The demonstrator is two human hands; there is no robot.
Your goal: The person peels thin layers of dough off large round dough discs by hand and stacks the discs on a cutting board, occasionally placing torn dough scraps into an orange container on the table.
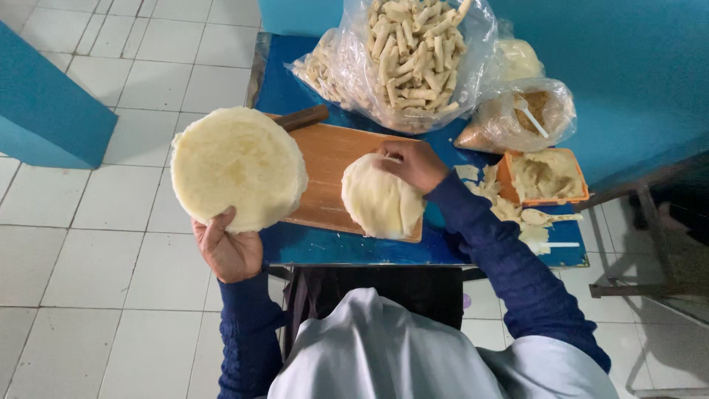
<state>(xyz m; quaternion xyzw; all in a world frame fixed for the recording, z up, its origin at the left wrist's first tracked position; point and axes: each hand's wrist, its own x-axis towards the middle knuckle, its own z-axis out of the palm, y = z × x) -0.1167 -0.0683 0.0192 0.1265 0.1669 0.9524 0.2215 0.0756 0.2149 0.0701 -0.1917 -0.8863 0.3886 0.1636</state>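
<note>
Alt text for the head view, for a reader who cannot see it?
The left hand holds a round stack of pale wrappers while the right hand lays one wrapper on a wooden board, with bagged rolls behind.

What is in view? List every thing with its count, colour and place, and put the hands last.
Stack of wrappers: one, pale yellow, held up left of the board.
Single wrapper: one, pale yellow, on the board.
Cutting board: one, light brown wood, on the table.
Table: one, blue top.
Bag of rolls: one, clear plastic, cream rolls, back of table.
Bag of crumbs: one, clear, brown contents, white spoon inside.
Orange tub: one, pale filling, right of the board.
Spoon: one, pale, beside the tub.
Left hand: holds the stack from below.
Right hand: fingers on the single wrapper.
</note>
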